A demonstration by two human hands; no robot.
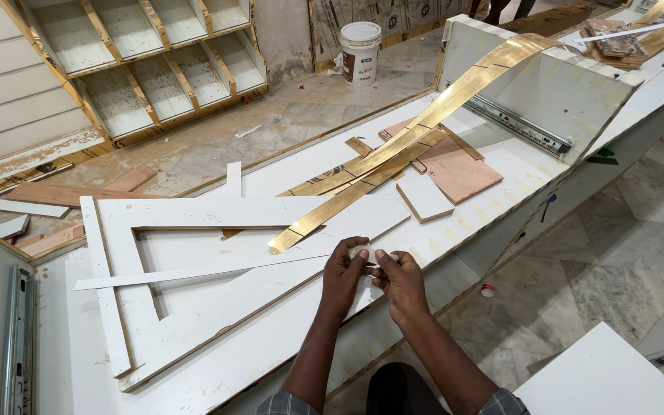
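My left hand and my right hand meet over the near edge of a white board. Together they pinch a small pale object between the fingertips; its kind is too small to tell. Just beyond the hands lies the end of a long gold laminate strip, which runs diagonally up to the right over a white drawer box. A thin white strip lies across a white triangular frame to the left of the hands.
Brown and white board offcuts lie on the bench beyond the gold strip. A metal drawer slide is fixed to the drawer box. A white bucket stands on the floor at the back. Another slide lies at far left.
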